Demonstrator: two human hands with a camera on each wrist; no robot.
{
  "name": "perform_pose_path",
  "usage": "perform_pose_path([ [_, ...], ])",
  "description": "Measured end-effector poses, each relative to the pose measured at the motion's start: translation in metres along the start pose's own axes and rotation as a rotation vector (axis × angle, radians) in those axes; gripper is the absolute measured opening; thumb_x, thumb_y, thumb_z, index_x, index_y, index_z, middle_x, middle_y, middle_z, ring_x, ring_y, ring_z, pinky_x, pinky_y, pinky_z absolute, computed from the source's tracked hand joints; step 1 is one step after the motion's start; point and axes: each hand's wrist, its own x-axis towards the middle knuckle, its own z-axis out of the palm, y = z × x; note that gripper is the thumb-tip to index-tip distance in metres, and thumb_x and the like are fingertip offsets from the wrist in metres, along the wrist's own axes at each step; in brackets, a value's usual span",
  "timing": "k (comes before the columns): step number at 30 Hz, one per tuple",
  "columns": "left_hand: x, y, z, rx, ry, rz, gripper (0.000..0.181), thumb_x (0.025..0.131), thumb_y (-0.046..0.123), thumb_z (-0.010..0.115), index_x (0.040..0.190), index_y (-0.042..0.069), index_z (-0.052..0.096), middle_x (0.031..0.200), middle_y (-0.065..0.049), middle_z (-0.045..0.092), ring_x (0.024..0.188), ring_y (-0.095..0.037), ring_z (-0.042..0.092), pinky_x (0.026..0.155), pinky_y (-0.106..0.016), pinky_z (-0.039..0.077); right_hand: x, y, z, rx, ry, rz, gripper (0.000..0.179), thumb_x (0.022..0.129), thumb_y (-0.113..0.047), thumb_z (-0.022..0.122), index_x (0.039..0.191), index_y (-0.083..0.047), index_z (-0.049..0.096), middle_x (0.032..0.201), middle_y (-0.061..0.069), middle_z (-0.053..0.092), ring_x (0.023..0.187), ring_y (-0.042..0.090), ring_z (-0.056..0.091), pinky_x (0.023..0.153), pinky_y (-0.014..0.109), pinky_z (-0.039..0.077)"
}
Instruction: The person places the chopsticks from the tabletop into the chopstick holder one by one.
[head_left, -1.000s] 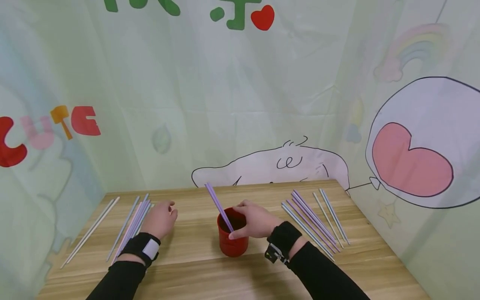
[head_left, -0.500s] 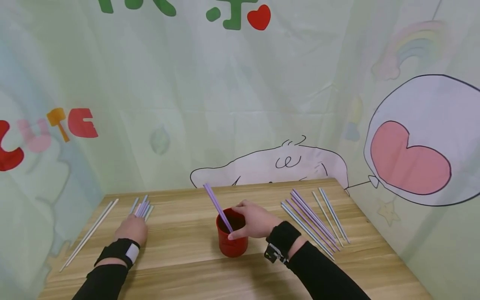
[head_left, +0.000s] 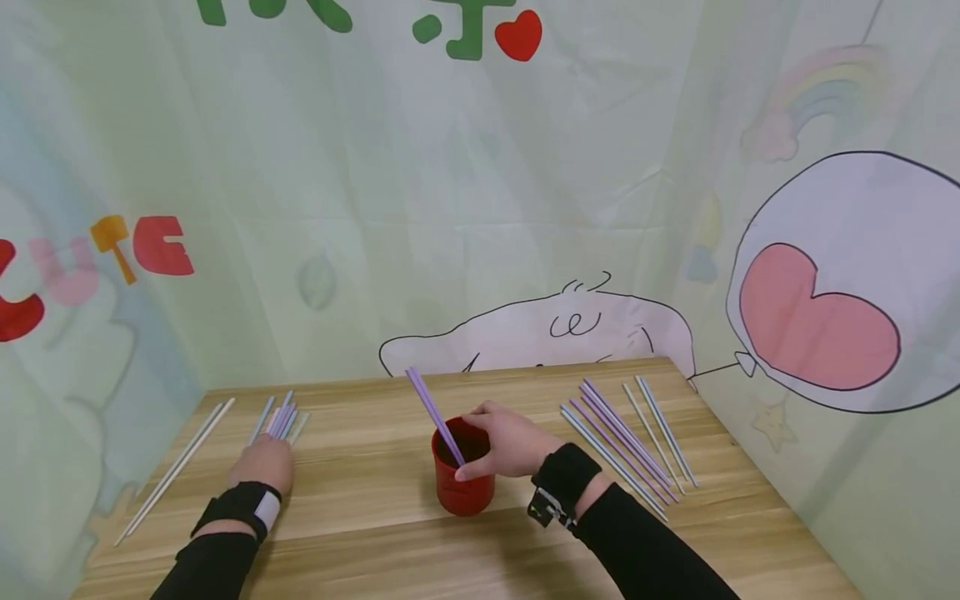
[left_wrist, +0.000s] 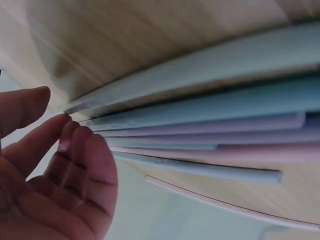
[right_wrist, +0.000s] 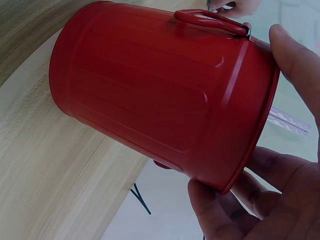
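Observation:
My right hand [head_left: 517, 442] holds the rim of a small red bucket [head_left: 465, 493] standing upright on the table. In the right wrist view its thumb and fingers clasp the bucket [right_wrist: 145, 85] across the top, and a folded handle [right_wrist: 210, 21] shows on its side. Two or so purple straws [head_left: 429, 404] lean out of the bucket to the left. My left hand [head_left: 262, 464] is over a bundle of blue, lilac and pink straws [head_left: 283, 419]. The left wrist view shows its thumb apart from the fingertips [left_wrist: 102, 160], which are at the straws [left_wrist: 240, 127]; exact contact is unclear.
White straws [head_left: 176, 471] lie at the left of the wooden table [head_left: 375, 550]. To the right are blue and purple straws [head_left: 622, 433], then pale and blue ones [head_left: 663, 429]. A printed curtain [head_left: 360, 208] hangs behind the table.
My left hand moved left and down from beside the left bundle to over it, then stayed nearly still. My right hand keeps its hold on the bucket, which has not visibly moved.

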Motion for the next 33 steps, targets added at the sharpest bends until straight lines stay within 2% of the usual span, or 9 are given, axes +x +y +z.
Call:
perform_pose_path([
  [4, -0.004, 0.005, -0.007, -0.034, -0.012, 0.026, 0.016, 0.093, -0.004, 0.051, 0.087, -0.008, 0.066, 0.088, -0.029, 0.066, 0.078, -0.04, 0.066, 0.071, -0.056, 0.056, 0.0, 0.0, -0.001, -0.002, -0.002, 0.001, 0.076, 0.077, -0.047, 0.087, 0.141, -0.016, 0.06, 0.135, 0.0, 0.057, 0.119, 0.021, 0.057, 0.095, 0.036, 0.057],
  [7, -0.004, 0.008, -0.007, -0.061, -0.022, 0.048, 0.006, 0.088, -0.001, 0.062, 0.084, -0.006, 0.063, 0.084, -0.025, 0.068, 0.077, -0.038, 0.067, 0.071, -0.054, 0.056, 0.0, 0.0, -0.001, -0.007, -0.001, 0.001, 0.077, 0.077, -0.048, 0.087, 0.142, -0.016, 0.06, 0.135, 0.0, 0.057, 0.119, 0.021, 0.057, 0.095, 0.036, 0.057],
  [9, -0.005, 0.009, -0.006, -0.069, -0.019, 0.059, 0.007, 0.086, 0.0, 0.066, 0.083, -0.005, 0.061, 0.08, -0.022, 0.067, 0.075, -0.037, 0.067, 0.07, -0.054, 0.055, -0.001, 0.0, -0.001, -0.003, -0.002, 0.001, 0.077, 0.077, -0.047, 0.087, 0.142, -0.016, 0.06, 0.135, 0.0, 0.057, 0.119, 0.021, 0.057, 0.095, 0.036, 0.057],
  [18, -0.004, 0.022, 0.007, -0.091, -0.001, 0.078, 0.007, 0.09, -0.005, 0.054, 0.089, -0.003, 0.061, 0.077, -0.017, 0.066, 0.071, -0.033, 0.066, 0.063, -0.05, 0.054, -0.001, -0.001, -0.001, 0.009, 0.006, -0.001, 0.075, 0.077, -0.045, 0.087, 0.14, -0.015, 0.061, 0.133, 0.0, 0.058, 0.119, 0.02, 0.058, 0.094, 0.035, 0.057],
  [24, -0.001, 0.029, 0.017, -0.07, -0.02, 0.087, 0.015, 0.093, -0.006, 0.052, 0.104, -0.008, 0.062, 0.089, -0.025, 0.07, 0.081, -0.04, 0.07, 0.072, -0.054, 0.057, -0.001, -0.001, -0.001, 0.003, 0.003, 0.003, 0.076, 0.077, -0.046, 0.087, 0.141, -0.016, 0.06, 0.134, 0.0, 0.057, 0.118, 0.019, 0.057, 0.095, 0.035, 0.057],
  [28, 0.002, 0.035, 0.012, -0.089, -0.037, 0.087, 0.026, 0.089, -0.005, 0.057, 0.113, -0.012, 0.062, 0.1, -0.03, 0.07, 0.092, -0.045, 0.069, 0.082, -0.057, 0.057, 0.0, -0.001, -0.001, 0.004, 0.0, 0.006, 0.077, 0.077, -0.047, 0.087, 0.142, -0.016, 0.059, 0.135, 0.0, 0.057, 0.118, 0.019, 0.057, 0.095, 0.035, 0.057],
  [33, 0.011, 0.041, -0.001, -0.157, -0.038, 0.075, 0.036, 0.089, 0.001, 0.057, 0.12, -0.017, 0.059, 0.113, -0.035, 0.067, 0.104, -0.049, 0.066, 0.09, -0.058, 0.055, -0.001, 0.0, 0.0, 0.013, 0.004, 0.004, 0.076, 0.077, -0.046, 0.087, 0.141, -0.016, 0.06, 0.134, 0.0, 0.057, 0.119, 0.02, 0.057, 0.095, 0.036, 0.057],
])
